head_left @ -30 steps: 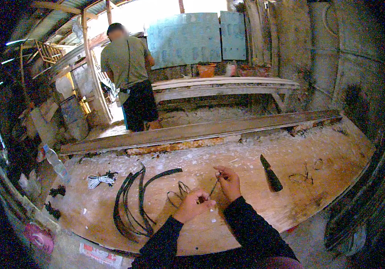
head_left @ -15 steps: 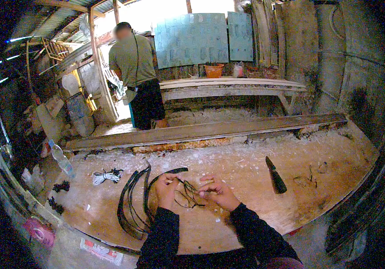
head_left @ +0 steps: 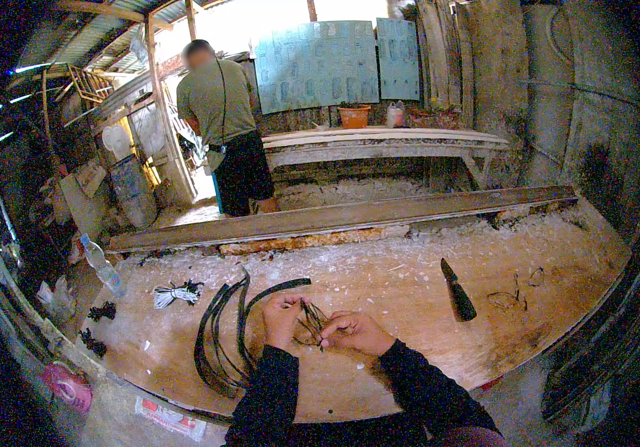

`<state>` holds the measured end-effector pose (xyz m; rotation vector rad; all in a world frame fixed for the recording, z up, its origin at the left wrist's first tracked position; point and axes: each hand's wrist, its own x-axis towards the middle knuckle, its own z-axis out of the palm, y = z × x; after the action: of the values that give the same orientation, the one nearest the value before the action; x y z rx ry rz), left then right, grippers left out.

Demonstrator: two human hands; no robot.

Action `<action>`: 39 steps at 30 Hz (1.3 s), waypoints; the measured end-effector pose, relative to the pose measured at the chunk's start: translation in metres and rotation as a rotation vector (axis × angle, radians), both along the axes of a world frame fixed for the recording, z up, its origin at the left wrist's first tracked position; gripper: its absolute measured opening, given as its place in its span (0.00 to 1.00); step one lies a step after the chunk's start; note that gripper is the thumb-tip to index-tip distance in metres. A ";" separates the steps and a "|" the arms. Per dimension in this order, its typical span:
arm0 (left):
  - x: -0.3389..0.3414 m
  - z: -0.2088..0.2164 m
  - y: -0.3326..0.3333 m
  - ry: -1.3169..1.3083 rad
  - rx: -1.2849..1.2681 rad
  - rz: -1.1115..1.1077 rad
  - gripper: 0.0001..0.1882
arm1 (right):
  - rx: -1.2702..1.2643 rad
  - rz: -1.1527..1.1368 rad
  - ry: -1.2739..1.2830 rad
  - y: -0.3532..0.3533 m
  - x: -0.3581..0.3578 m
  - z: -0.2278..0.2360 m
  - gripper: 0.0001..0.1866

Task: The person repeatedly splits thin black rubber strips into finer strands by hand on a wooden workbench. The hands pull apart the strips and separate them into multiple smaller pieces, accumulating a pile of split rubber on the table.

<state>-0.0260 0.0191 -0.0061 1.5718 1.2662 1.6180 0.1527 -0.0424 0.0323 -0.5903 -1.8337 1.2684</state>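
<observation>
Both hands are over the wooden tabletop, pinching a small bunch of thin dark strands (head_left: 309, 320) between them. My left hand (head_left: 282, 319) has its fingertips closed on the upper end of the bunch. My right hand (head_left: 359, 332) grips the strands lower down, with thumb and fingers pressed together. What the strands are made of is too small to tell. Just left of my left hand, long flat black strips (head_left: 204, 339) lie in curves. To the right of my hands rests a knife (head_left: 457, 290) with a dark handle and its blade pointing away.
On the left are a tied bundle of white cord (head_left: 174, 296), small dark bundles (head_left: 102, 311) and a clear plastic bottle (head_left: 104, 267). Loose thin strands (head_left: 510, 299) lie right of the knife. A long board (head_left: 349, 214) borders the table's far side. Beyond it stands a person (head_left: 219, 112) near a bench (head_left: 379, 138).
My right hand has moved left and slightly down, closer to my left hand, and its fingers have closed in on the strands. The left hand has shifted slightly right.
</observation>
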 end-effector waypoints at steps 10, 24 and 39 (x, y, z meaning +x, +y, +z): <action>0.012 0.007 -0.009 -0.088 -0.098 0.049 0.05 | 0.060 -0.016 -0.003 -0.010 -0.005 0.009 0.05; 0.018 0.007 -0.014 0.132 -0.127 -0.176 0.04 | -0.090 -0.493 0.207 0.002 -0.001 -0.004 0.04; 0.052 0.032 -0.066 -0.130 -0.440 -0.938 0.08 | 0.200 -0.999 0.118 0.043 0.030 -0.029 0.05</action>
<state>0.0260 -0.0465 0.0260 1.4090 0.5788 0.7614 0.1829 0.0001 0.0036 -1.0962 -1.2385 0.4252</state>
